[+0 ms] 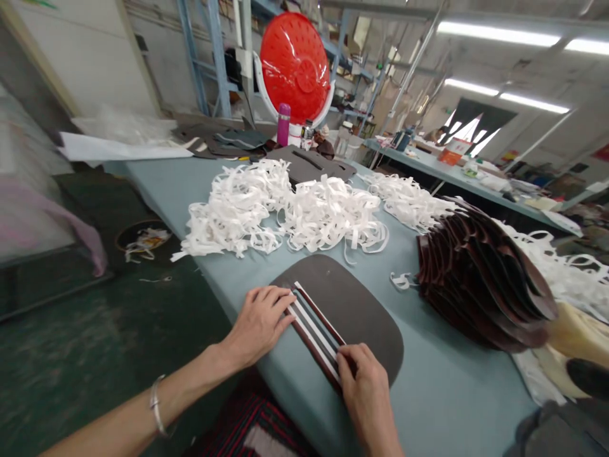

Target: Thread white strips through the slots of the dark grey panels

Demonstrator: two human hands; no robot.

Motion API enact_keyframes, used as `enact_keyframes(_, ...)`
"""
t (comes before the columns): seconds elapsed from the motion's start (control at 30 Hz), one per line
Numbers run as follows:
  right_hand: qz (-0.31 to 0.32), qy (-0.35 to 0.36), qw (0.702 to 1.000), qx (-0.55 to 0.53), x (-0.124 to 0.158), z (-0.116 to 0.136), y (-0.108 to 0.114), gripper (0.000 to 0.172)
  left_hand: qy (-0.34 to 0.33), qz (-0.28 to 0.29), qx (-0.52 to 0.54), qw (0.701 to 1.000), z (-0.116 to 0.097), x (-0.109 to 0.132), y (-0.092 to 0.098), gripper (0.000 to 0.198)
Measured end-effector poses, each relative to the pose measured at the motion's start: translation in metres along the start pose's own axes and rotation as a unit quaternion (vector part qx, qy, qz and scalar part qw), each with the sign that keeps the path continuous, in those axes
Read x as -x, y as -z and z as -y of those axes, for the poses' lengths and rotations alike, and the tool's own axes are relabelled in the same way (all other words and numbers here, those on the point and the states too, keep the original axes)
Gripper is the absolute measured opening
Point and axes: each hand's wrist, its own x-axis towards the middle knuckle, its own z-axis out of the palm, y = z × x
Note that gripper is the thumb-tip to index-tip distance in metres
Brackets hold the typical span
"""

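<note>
A dark grey rounded panel (352, 298) lies on the table, with a long slot in it through which the blue-green tabletop shows. White tape strips (311, 327) with brown edging run along the slot's sides. My left hand (259, 320) rests flat at the slot's far left end, fingers stretched over the panel's edge and the strip ends. Near the other end, my right hand (364, 387) is closed, thumb and forefinger pinched at a white strip. Its other fingers curl under, partly hidden.
Heaps of white tape (328, 216) lie beyond the panel. To the right stands a stack of dark brown curved pieces (480, 279). A purple bottle (283, 125) and a red basket (295, 66) are at the back. The table's left edge (212, 298) runs close by my left arm.
</note>
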Motion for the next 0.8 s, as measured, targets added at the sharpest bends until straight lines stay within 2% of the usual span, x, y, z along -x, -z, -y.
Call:
enact_keyframes(0.17,0.067,-0.070,0.981,0.170,-0.013,0.011,0.004,0.022,0.020,-0.013,0.027,0.999,0.004,-0.001,-0.001,0.027)
enact_keyframes(0.27,0.097,-0.059,0.967,0.226,-0.019,0.013,0.003,0.022,0.027,-0.021,0.050,0.998,0.006,-0.001,0.000,0.023)
enact_keyframes(0.37,0.097,-0.015,0.969,0.228,-0.021,0.006,0.001,0.021,0.028,-0.023,0.067,0.997,0.008,-0.001,0.002,0.018)
enact_keyframes(0.47,0.066,0.020,0.976,0.204,-0.020,-0.005,0.002,0.020,0.031,-0.024,0.077,0.996,0.009,-0.001,0.003,0.016)
enact_keyframes(0.6,0.067,0.006,0.984,0.165,-0.019,-0.013,0.003,0.018,0.035,-0.025,0.086,0.995,0.009,0.000,0.004,0.015)
enact_keyframes(0.7,0.084,-0.033,0.987,0.135,-0.022,-0.006,0.000,0.019,0.037,-0.023,0.082,0.996,0.008,0.000,0.004,0.016)
enact_keyframes(0.8,0.053,-0.037,0.989,0.131,-0.030,0.017,-0.010,0.023,0.039,-0.022,0.081,0.996,0.008,0.000,0.004,0.017)
